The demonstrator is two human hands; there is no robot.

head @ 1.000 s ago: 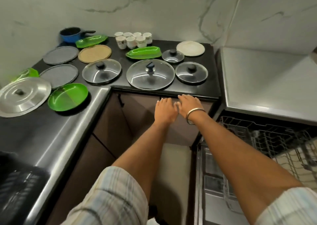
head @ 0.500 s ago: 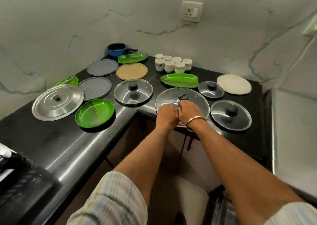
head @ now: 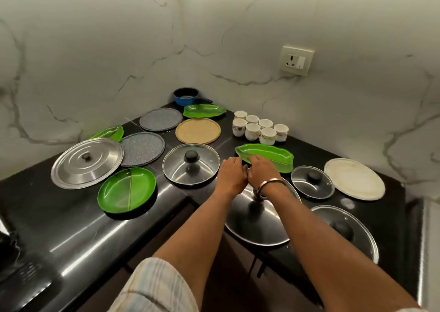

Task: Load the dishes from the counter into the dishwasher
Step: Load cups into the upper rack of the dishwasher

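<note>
Steel lid lies far left on the counter, then a green plate. Left hand and right hand (side by side) reach over the big glass lid toward the green tray; whether either is grasping anything I cannot tell.

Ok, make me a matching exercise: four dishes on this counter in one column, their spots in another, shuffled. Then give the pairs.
Things:
1. blue saucepan
2. white cups
3. steel lid
4. cream plate

Places:
A. far right of the counter
B. back corner by the wall
C. far left, beside a grey plate
D. behind the green leaf tray

Pairs: 1-B, 2-D, 3-C, 4-A
</note>
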